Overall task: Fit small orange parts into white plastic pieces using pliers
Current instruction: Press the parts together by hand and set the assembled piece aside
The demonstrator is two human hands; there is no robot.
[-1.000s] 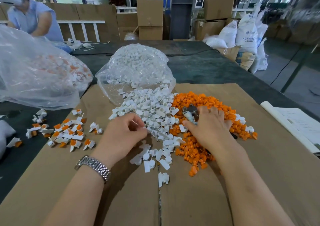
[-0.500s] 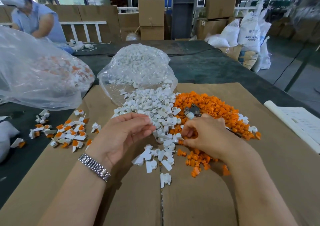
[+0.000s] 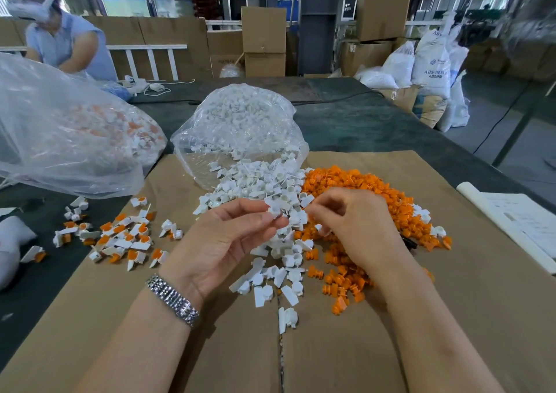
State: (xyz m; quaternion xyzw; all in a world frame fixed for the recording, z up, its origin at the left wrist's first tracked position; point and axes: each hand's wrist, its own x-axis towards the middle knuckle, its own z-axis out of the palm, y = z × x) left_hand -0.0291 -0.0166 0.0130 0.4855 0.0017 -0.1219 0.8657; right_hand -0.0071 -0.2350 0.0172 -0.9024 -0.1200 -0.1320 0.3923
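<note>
Left hand [image 3: 228, 239], palm turned up with a metal watch [image 3: 173, 299] on its wrist, pinches a small white plastic piece [image 3: 275, 210] between thumb and fingertips, lifted just above the white pile. Right hand [image 3: 358, 227] sits close beside it, knuckles up and fingers curled in toward that piece; whether it grips anything cannot be told, since the fingertips are hidden. Beneath both hands a heap of white plastic pieces [image 3: 258, 182] spills from an open clear bag [image 3: 240, 127] onto a brown cardboard sheet [image 3: 346, 347], touching a heap of small orange parts [image 3: 346, 182] on its right. A dark tip, possibly the pliers' handle [image 3: 409, 243], shows at the orange heap's edge just past the right wrist. Left of the hands, assembled white-and-orange pieces [image 3: 120, 236] lie scattered across the cardboard edge and the dark table [image 3: 376, 121]. A larger clear bag [image 3: 60, 133] holding assembled pieces sits at far left, and another person [image 3: 63, 40] works at the far end of the table.
</note>
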